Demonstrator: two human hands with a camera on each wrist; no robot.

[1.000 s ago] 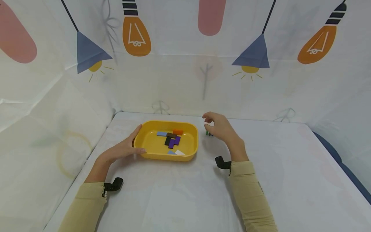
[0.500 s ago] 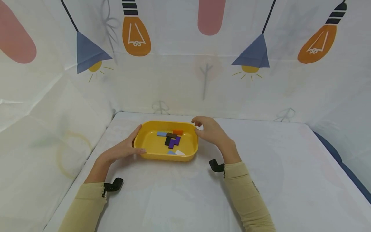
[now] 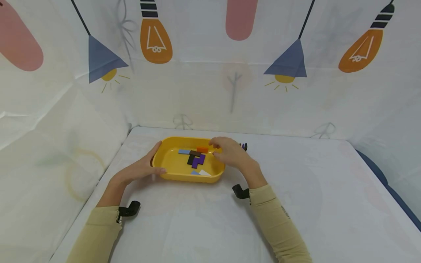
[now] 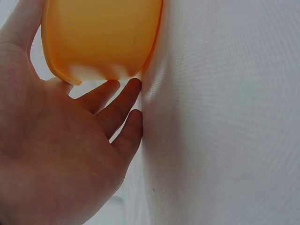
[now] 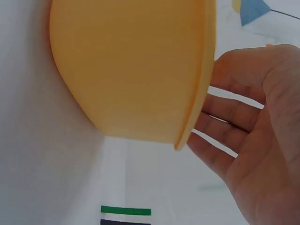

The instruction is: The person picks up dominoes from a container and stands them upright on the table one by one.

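A yellow plastic tray (image 3: 174, 177) holds several flat coloured blocks: a light blue bar (image 3: 184, 151), an orange one (image 3: 202, 149), a brown one (image 3: 195, 153), a black one (image 3: 190, 159) and a stepped purple one (image 3: 198, 161). My left hand (image 3: 141, 170) grips the tray's left end, thumb over the front rim and the other fingers along the end wall. Over the right end is my right hand (image 3: 230, 151), its fingers bent loosely inward past the rim, with a gap between thumb and fingertips. In the right wrist view the tray wall hides those fingertips.
Dark and purple upright pieces (image 3: 243, 147) stand on the table just behind the right hand; a green strip (image 5: 125, 210) shows among them in the right wrist view. White cloth (image 3: 197, 219) covers the table. A printed curtain (image 3: 204, 91) hangs along the back edge.
My right hand has moved left, from above the small pieces on the table to over the tray's right rim. The left hand and the tray have stayed put.
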